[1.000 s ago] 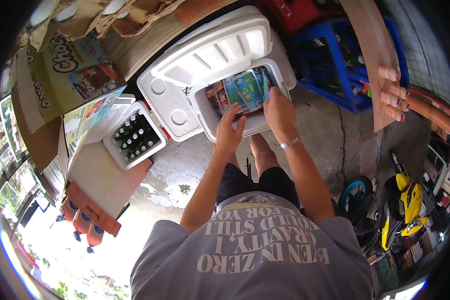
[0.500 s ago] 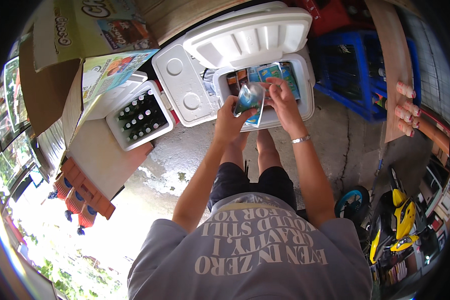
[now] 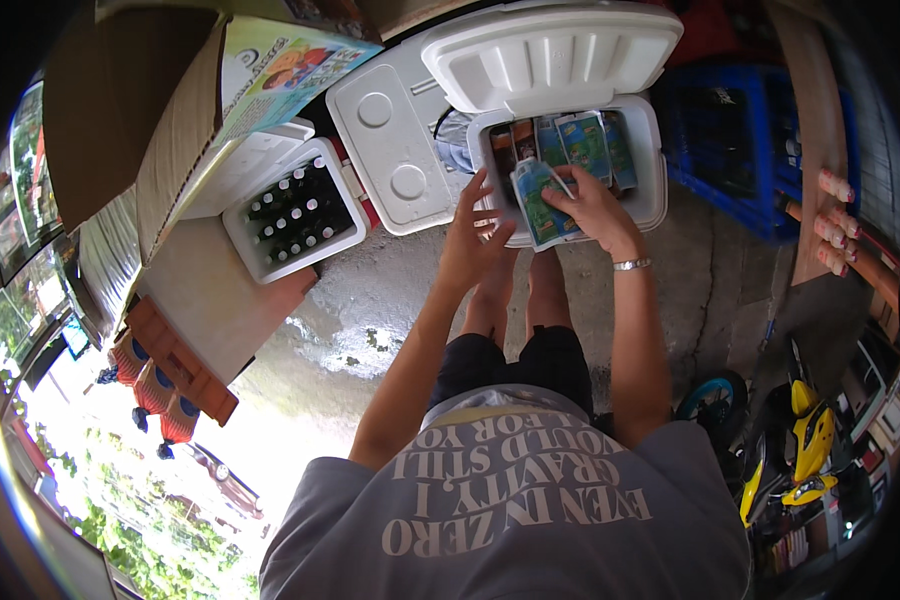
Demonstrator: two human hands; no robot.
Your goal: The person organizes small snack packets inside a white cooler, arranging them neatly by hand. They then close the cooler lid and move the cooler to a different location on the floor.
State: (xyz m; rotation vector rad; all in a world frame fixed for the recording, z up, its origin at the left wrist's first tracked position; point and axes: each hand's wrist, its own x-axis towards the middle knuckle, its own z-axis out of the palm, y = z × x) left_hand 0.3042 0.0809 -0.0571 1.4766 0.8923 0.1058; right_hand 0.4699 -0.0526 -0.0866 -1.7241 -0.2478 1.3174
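A flat green-and-blue packet (image 3: 536, 215) is in my right hand (image 3: 600, 212), thumb on top, over the near rim of a white cooler box (image 3: 652, 190). My left hand (image 3: 470, 240) is just left of the packet, fingers apart and holding nothing. Inside the cooler, more blue-green packets (image 3: 582, 142) stand in a row, with brown packets (image 3: 513, 142) at their left. The cooler's lid (image 3: 555, 65) is raised at the far side.
To the left, a second white cooler (image 3: 348, 238) holds several dark bottles with pale caps (image 3: 297, 208). A closed white lid (image 3: 385, 150) lies between the coolers. A cardboard box (image 3: 185, 140) rises at far left. Blue crates (image 3: 720, 150) stand right; a yellow motorbike (image 3: 813, 440) is lower right.
My left hand has let go of the packet and spread its fingers. The packet is now in my right hand alone, its green printed face showing. The whole view has shifted slightly.
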